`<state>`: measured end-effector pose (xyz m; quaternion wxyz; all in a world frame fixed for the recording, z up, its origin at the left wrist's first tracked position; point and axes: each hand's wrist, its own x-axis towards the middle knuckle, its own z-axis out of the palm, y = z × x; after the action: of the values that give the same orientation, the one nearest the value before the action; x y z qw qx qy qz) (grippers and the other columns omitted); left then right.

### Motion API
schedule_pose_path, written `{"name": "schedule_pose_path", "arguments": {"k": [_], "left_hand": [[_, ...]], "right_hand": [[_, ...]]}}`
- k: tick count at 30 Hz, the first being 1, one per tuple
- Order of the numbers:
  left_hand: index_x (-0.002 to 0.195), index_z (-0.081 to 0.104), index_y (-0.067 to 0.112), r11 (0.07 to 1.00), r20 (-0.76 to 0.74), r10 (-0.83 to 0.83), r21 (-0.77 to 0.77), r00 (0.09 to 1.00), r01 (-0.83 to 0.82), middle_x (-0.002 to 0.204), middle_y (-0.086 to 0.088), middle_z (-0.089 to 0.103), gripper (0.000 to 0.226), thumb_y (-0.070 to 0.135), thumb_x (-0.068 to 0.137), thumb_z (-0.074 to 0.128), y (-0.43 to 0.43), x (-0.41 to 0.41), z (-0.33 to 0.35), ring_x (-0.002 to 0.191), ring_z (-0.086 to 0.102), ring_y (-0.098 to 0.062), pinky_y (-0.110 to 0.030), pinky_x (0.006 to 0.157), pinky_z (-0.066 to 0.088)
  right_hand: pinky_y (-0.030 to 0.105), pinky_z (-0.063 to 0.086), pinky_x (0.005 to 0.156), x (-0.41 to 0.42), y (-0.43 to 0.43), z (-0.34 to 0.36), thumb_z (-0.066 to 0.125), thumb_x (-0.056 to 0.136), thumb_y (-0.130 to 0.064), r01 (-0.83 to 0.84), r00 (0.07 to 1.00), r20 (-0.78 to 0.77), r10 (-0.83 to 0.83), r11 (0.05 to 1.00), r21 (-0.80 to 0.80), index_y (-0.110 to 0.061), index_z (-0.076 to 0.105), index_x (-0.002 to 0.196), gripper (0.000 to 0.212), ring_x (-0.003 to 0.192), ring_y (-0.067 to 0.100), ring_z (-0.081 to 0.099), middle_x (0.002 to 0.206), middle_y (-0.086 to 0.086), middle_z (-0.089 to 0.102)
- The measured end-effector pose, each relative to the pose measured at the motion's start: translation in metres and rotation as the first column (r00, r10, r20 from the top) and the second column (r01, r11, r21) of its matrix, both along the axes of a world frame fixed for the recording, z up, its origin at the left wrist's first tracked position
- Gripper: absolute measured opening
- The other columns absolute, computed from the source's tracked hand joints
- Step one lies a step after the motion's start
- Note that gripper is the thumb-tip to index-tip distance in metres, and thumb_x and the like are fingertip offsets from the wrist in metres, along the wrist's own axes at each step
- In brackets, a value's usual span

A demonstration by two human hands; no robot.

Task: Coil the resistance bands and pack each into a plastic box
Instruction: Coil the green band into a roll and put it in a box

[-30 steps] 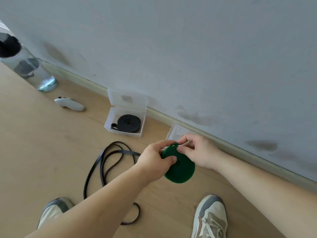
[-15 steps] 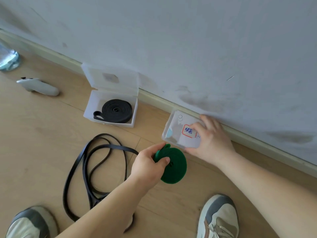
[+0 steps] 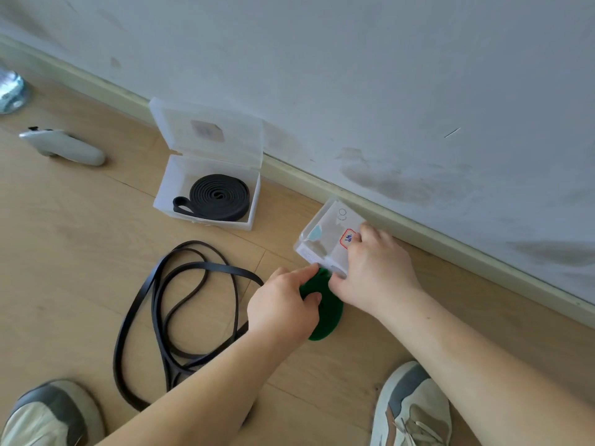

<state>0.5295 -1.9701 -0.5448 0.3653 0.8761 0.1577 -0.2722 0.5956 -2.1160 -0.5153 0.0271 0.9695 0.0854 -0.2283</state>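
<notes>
So the black coil (image 3: 219,196) is boxed mid-frame, left hand (image 3: 283,310) pinches the green coil (image 3: 325,313), right hand (image 3: 376,272) grips the second box (image 3: 325,239), and the loose band (image 3: 180,317) lower-left isn't coiled yet.

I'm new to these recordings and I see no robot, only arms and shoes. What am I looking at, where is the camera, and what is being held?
There is no machine here. A person works with bare hands, and the single camera sits on their head, looking forward and down. That is why you see their own arms and shoes. The left hand grips a green coiled band. The right hand holds a small labelled clear box near the skirting board; its lid appears shut. On the wooden floor are an open box with a coiled black band inside, a loose black band not yet coiled, and a white handheld device.
</notes>
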Motion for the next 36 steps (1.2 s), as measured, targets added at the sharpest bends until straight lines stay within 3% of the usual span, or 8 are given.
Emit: {"name": "schedule_pose_path", "arguments": {"k": [5,12,18,24,27,29,33,36], "left_hand": [[0.146,0.049,0.055,0.999,0.013,-0.030,0.030,0.999,0.029,0.100,0.015,0.050,0.053,0.037,0.098,0.061,-0.005,0.001,0.002,0.090,0.055,-0.011,-0.027,0.071,0.045],[0.136,0.056,0.057,0.999,-0.035,-0.029,0.016,0.999,0.030,0.118,0.020,0.062,0.047,0.040,0.093,0.065,0.031,0.002,0.010,0.104,0.061,-0.011,-0.027,0.080,0.055],[0.116,0.068,0.061,0.981,-0.044,0.113,-0.154,0.993,-0.118,0.103,0.025,0.075,0.042,0.033,0.086,0.077,0.073,0.008,0.035,0.099,0.071,-0.002,-0.032,0.092,0.060],[0.117,0.068,0.059,0.940,0.027,0.265,-0.231,0.964,-0.252,0.096,0.023,0.076,0.042,0.031,0.086,0.075,0.042,0.034,0.046,0.094,0.073,-0.005,-0.035,0.090,0.062],[0.125,0.065,0.057,0.965,0.042,0.222,-0.155,0.974,-0.213,0.102,0.023,0.074,0.044,0.035,0.087,0.071,0.027,0.038,0.037,0.098,0.071,-0.008,-0.036,0.088,0.062],[0.128,0.063,0.056,0.974,0.041,0.202,-0.112,0.978,-0.197,0.104,0.022,0.073,0.045,0.037,0.088,0.069,0.023,0.039,0.030,0.099,0.070,-0.010,-0.035,0.086,0.061],[0.132,0.062,0.053,0.971,0.061,0.227,-0.096,0.972,-0.221,0.108,0.019,0.073,0.046,0.037,0.089,0.069,0.014,0.039,0.024,0.101,0.070,-0.012,-0.034,0.086,0.060],[0.133,0.064,0.048,0.916,0.031,0.361,-0.197,0.932,-0.348,0.110,0.017,0.074,0.047,0.035,0.088,0.073,0.006,0.035,0.021,0.098,0.072,-0.009,-0.035,0.089,0.062]], "right_hand": [[0.038,0.052,0.087,0.006,0.019,0.012,0.058,0.085,-0.038,0.045,0.995,-0.094,-0.045,0.999,-0.006,-0.005,0.056,0.121,0.049,0.128,0.037,0.047,0.139,0.021,0.046],[0.032,0.055,0.076,0.007,-0.019,0.034,0.070,0.082,-0.030,0.235,0.954,0.036,-0.296,0.820,0.521,-0.020,0.066,0.100,0.021,0.090,0.016,0.063,0.105,-0.009,0.061],[0.044,0.050,0.051,0.001,-0.035,0.038,0.063,0.096,-0.029,0.173,0.922,0.152,-0.355,0.732,0.659,-0.016,0.067,0.081,0.020,0.057,0.030,0.053,0.062,0.007,0.059],[0.048,0.060,0.071,-0.007,-0.041,0.032,0.061,0.096,-0.024,0.337,0.865,0.073,-0.497,0.682,0.650,-0.024,0.066,0.115,0.020,0.084,0.032,0.067,0.094,0.004,0.072],[0.038,0.054,0.069,-0.014,-0.044,0.036,0.071,0.084,-0.008,0.199,0.837,0.382,-0.392,0.869,0.454,-0.016,0.067,0.123,0.039,0.098,0.034,0.061,0.112,0.005,0.064],[0.032,0.047,0.062,-0.018,-0.039,0.041,0.073,0.081,-0.004,0.075,0.810,0.500,-0.307,0.899,0.431,-0.014,0.070,0.113,0.034,0.090,0.028,0.059,0.102,0.003,0.062],[0.010,0.046,0.057,-0.030,-0.015,0.038,0.076,0.089,-0.025,0.487,0.844,-0.180,-0.506,0.580,0.653,-0.026,0.067,0.105,0.018,0.069,0.005,0.063,0.082,-0.010,0.068],[0.017,0.055,0.077,-0.041,-0.003,0.025,0.077,0.089,-0.025,0.558,0.807,-0.270,-0.525,0.530,0.638,-0.023,0.064,0.116,0.030,0.088,0.006,0.068,0.105,-0.012,0.067]]}}
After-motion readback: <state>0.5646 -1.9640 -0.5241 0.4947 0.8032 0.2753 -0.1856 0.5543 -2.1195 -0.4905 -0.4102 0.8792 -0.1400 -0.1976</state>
